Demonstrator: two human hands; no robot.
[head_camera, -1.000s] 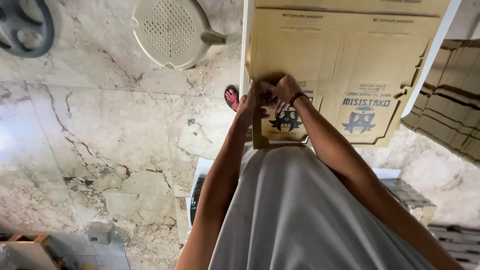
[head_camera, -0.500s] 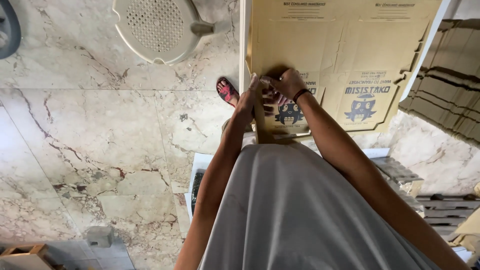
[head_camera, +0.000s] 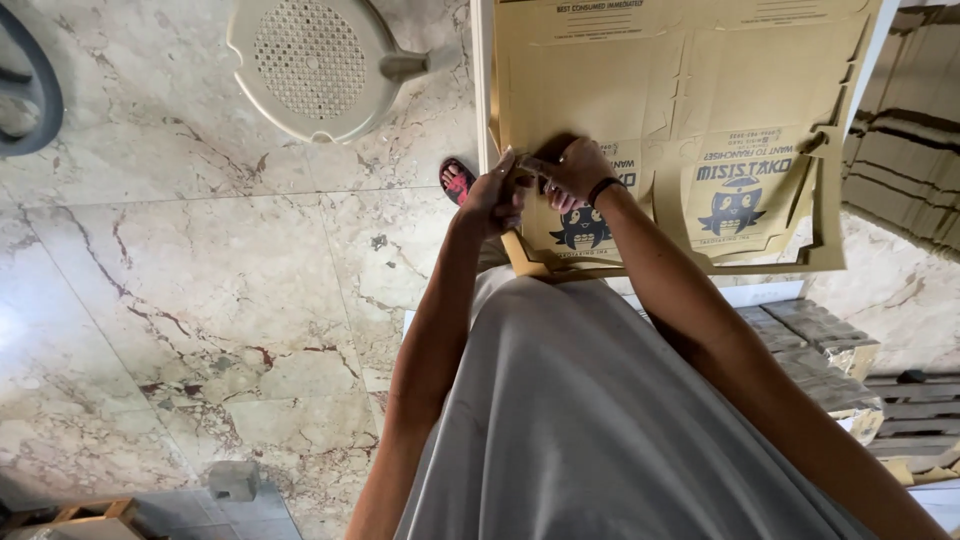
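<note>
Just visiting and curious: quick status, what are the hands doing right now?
Left hand and right hand both pinching the near edge of a flat printed cardboard sheet. Sheet lies on a white table. Nothing blocking; plastic chair stands aside.

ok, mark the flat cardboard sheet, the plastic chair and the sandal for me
flat cardboard sheet (head_camera: 640, 90): head view, on its bare upper panel.
plastic chair (head_camera: 310, 62): head view, on the perforated seat.
sandal (head_camera: 458, 183): head view, on the red strap part, beside the left hand (head_camera: 492, 196).
</note>
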